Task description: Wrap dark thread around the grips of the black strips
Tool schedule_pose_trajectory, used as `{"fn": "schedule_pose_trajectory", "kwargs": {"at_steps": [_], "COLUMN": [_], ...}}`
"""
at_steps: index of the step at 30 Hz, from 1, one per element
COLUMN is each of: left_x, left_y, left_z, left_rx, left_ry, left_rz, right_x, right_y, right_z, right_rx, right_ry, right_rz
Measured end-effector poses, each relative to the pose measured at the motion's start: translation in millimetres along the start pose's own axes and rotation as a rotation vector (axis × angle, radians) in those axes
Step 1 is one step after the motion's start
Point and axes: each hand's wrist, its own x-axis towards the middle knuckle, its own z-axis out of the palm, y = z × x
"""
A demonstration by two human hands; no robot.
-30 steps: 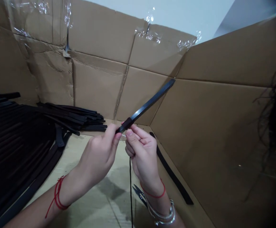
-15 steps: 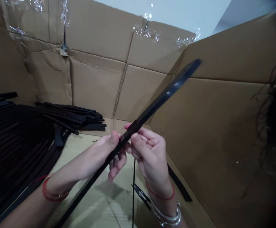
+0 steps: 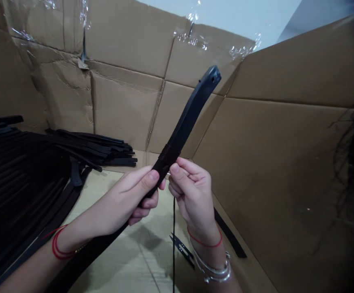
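Note:
My left hand [image 3: 134, 195] is wrapped around a long, slim black strip [image 3: 192, 112], which slants from the lower left to the upper right. Its far end is bent and has a small hole. A dark band [image 3: 168, 154] of wrapping circles the strip just above my left thumb. Close beside that band, my right hand [image 3: 192, 191] is closed in a pinch at the strip's edge. A thin black cord [image 3: 174, 244] hangs straight down below the right fingers. What lies between the fingertips is mostly hidden, though the cord runs up to them.
Many similar black strips [image 3: 15, 183] are piled at the left, with a smaller bundle [image 3: 100, 148] behind. Small black snips [image 3: 181, 250] and a short black strip [image 3: 230, 234] lie on the right. Cardboard walls [image 3: 128, 106] enclose the pale work surface [image 3: 118, 260].
The strip has turned about its length, showing its broad face, and its upper end has swung left. My left fingers have closed round it. The right hand has barely moved.

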Motion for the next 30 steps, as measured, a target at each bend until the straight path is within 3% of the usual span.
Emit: {"fn": "schedule_pose_trajectory", "kwargs": {"at_steps": [2,5,7,8,9,12,13,15,18,23,26,30], "left_x": [-1,2,4,6,6,8,9,11,13,11,10,6], "left_y": [-1,-5,-9,-10,-10,-12,-13,-17,-23,-24,-21,-13], "left_z": [-1.4,-5.4,-7.6,-7.7,-6.8,1.0,4.4,10.0,13.3,9.7,6.5,5.6], "left_rx": [-0.183,-0.446,-0.399,-0.272,-0.084,0.611,0.819,1.150,1.433,1.496,1.334,0.788], "left_ry": [-0.163,-0.516,-0.593,-0.516,-0.364,0.208,0.342,0.497,0.594,0.636,0.588,0.459], "left_rz": [-0.054,-0.164,-0.197,-0.162,-0.095,0.166,0.226,0.322,0.496,0.673,0.659,0.519], "right_x": [-1,-3,-4,-4,-4,-4,-4,-5,-7,-7,-6,-4], "right_y": [1,1,-1,-2,-3,0,1,5,8,6,6,7], "right_z": [-3,-8,-8,-7,-6,2,5,9,11,9,9,10], "right_rx": [0.010,0.073,0.096,0.089,0.071,-0.002,-0.017,-0.035,-0.031,-0.025,0.001,0.047], "right_ry": [-0.050,-0.216,-0.255,-0.223,-0.167,0.018,0.052,0.075,0.056,-0.005,-0.047,-0.077], "right_rz": [0.033,0.109,0.123,0.116,0.110,0.092,0.090,0.089,0.104,0.135,0.130,0.124]}}
